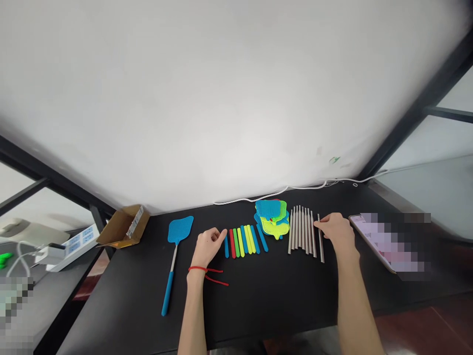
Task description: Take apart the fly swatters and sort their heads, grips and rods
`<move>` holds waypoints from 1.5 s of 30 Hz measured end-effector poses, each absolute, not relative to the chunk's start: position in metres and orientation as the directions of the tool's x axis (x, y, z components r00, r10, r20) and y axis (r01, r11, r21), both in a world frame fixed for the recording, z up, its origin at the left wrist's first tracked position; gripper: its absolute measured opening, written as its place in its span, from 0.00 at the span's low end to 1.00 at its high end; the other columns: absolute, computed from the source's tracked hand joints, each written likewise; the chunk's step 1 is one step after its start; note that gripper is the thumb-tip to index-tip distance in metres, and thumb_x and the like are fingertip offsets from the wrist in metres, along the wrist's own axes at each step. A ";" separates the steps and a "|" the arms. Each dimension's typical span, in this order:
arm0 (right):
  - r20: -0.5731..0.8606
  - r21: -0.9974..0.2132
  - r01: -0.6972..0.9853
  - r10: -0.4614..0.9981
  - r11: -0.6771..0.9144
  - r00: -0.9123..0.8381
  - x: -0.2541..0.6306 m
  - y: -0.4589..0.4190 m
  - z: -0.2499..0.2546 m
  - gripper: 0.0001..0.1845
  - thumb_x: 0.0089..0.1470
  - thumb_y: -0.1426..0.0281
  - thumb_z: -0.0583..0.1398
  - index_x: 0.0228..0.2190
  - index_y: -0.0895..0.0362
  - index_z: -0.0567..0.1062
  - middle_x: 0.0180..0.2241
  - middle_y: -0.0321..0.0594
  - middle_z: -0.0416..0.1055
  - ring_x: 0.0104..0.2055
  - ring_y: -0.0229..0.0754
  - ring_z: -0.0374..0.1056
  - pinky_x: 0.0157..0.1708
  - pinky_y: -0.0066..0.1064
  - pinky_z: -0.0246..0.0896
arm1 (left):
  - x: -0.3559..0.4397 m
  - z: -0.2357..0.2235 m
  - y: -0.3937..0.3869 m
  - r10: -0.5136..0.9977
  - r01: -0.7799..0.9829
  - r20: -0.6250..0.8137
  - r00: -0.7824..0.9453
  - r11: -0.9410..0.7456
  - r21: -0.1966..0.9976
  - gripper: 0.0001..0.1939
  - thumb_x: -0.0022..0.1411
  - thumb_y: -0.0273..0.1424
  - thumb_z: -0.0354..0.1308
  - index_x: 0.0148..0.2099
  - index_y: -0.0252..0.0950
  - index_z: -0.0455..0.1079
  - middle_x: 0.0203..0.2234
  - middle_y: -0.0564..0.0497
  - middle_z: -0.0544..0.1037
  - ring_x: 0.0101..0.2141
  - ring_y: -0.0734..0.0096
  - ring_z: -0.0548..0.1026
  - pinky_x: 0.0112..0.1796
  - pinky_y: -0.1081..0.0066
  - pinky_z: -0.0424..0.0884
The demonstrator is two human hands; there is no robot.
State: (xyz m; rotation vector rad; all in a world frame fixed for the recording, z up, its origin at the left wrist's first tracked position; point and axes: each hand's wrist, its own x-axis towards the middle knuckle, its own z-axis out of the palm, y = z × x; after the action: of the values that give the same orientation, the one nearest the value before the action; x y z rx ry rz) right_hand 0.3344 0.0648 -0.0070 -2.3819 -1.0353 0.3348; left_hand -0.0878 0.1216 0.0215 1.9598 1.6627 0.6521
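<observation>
My left hand (pixel 209 246), with a red string (pixel 207 269) tied at the wrist, hangs with curled fingers just beside a row of colored plastic sticks (pixel 242 241). It holds nothing I can see. My right hand (pixel 334 231) reaches the rightmost of several metal rods (pixel 320 241), and its fingers lie at the rod's upper end. The other rods (pixel 301 231) stand in a parallel row. Behind the sticks lies a pile of blue and yellow-green swatter heads (pixel 271 219). A complete blue fly swatter (pixel 175 251) lies left of my left hand.
All of this lies on a black table (pixel 258 305) against a white wall. A phone (pixel 373 241) with a blurred screen lies to the right. A cardboard box (pixel 123 228) sits at the back left corner, a white cable (pixel 251 199) runs along the back edge, and a power strip (pixel 72 245) lies beyond the left edge.
</observation>
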 end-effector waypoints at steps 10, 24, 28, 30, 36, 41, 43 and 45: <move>0.084 -0.808 0.451 0.683 -0.379 0.725 0.332 0.072 0.022 0.09 0.52 0.64 0.60 0.34 0.57 0.72 0.21 0.38 0.73 0.23 0.45 0.73 0.30 0.37 0.68 | -0.086 0.024 0.118 0.985 0.772 0.015 0.171 -0.144 0.619 0.21 0.62 0.45 0.55 0.22 0.39 0.60 0.16 0.55 0.65 0.22 0.72 0.63 0.27 0.72 0.56; -0.076 -0.816 -0.578 0.992 -0.002 0.103 0.175 0.111 0.093 0.18 0.48 0.58 0.72 0.25 0.58 0.74 0.24 0.35 0.64 0.24 0.33 0.58 0.17 0.23 0.55 | -0.085 0.023 0.117 0.990 0.786 0.019 0.140 -0.122 0.606 0.20 0.62 0.43 0.55 0.22 0.38 0.61 0.17 0.55 0.69 0.22 0.72 0.67 0.27 0.72 0.57; -0.116 -0.875 -0.484 0.981 -0.026 0.157 0.165 0.108 0.069 0.20 0.48 0.54 0.71 0.24 0.57 0.75 0.22 0.32 0.59 0.22 0.33 0.56 0.19 0.25 0.58 | -0.085 0.024 0.116 0.988 0.789 0.015 0.156 -0.133 0.600 0.19 0.62 0.43 0.57 0.23 0.39 0.62 0.16 0.54 0.69 0.22 0.71 0.67 0.27 0.71 0.57; -0.110 -0.907 -0.420 0.983 -0.038 0.148 0.164 0.104 0.061 0.20 0.50 0.53 0.70 0.25 0.56 0.75 0.19 0.29 0.54 0.19 0.31 0.49 0.15 0.24 0.51 | -0.084 0.024 0.115 0.986 0.793 0.022 0.164 -0.145 0.592 0.18 0.61 0.42 0.57 0.23 0.39 0.63 0.16 0.54 0.68 0.22 0.70 0.67 0.28 0.71 0.57; -0.069 -0.939 -0.341 0.996 -0.046 0.056 0.159 0.093 0.060 0.23 0.56 0.49 0.64 0.26 0.55 0.72 0.19 0.29 0.53 0.18 0.31 0.46 0.13 0.24 0.42 | -0.080 0.025 0.113 0.990 0.816 0.031 0.135 -0.129 0.563 0.15 0.59 0.36 0.59 0.23 0.39 0.64 0.17 0.53 0.70 0.23 0.69 0.69 0.28 0.71 0.56; -0.118 -0.914 -0.398 0.990 -0.080 0.074 0.158 0.092 0.060 0.24 0.54 0.49 0.66 0.24 0.55 0.69 0.19 0.28 0.54 0.17 0.30 0.45 0.13 0.23 0.40 | -0.078 0.023 0.111 0.993 0.835 0.039 0.113 -0.117 0.538 0.13 0.58 0.36 0.59 0.24 0.39 0.64 0.18 0.53 0.71 0.24 0.68 0.69 0.27 0.71 0.55; -0.112 -0.902 -0.427 0.991 -0.070 0.073 0.159 0.093 0.057 0.24 0.53 0.49 0.66 0.24 0.55 0.68 0.19 0.28 0.54 0.17 0.30 0.45 0.13 0.23 0.40 | -0.078 0.022 0.112 0.994 0.837 0.047 0.103 -0.113 0.536 0.12 0.57 0.35 0.59 0.24 0.39 0.65 0.18 0.53 0.72 0.24 0.69 0.70 0.27 0.71 0.55; -0.110 -0.881 -0.469 0.991 -0.065 0.070 0.161 0.093 0.055 0.24 0.53 0.50 0.67 0.25 0.56 0.69 0.19 0.28 0.55 0.17 0.29 0.45 0.13 0.23 0.40 | -0.078 0.022 0.112 0.993 0.826 0.068 0.095 -0.117 0.551 0.11 0.57 0.35 0.60 0.24 0.38 0.65 0.19 0.53 0.72 0.24 0.69 0.70 0.27 0.71 0.55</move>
State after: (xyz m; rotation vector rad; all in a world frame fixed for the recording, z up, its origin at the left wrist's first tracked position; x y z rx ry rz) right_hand 0.1613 0.0934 0.0549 -0.9499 -0.7362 1.3956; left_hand -0.0781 0.1121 0.0216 2.0074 1.7869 0.6121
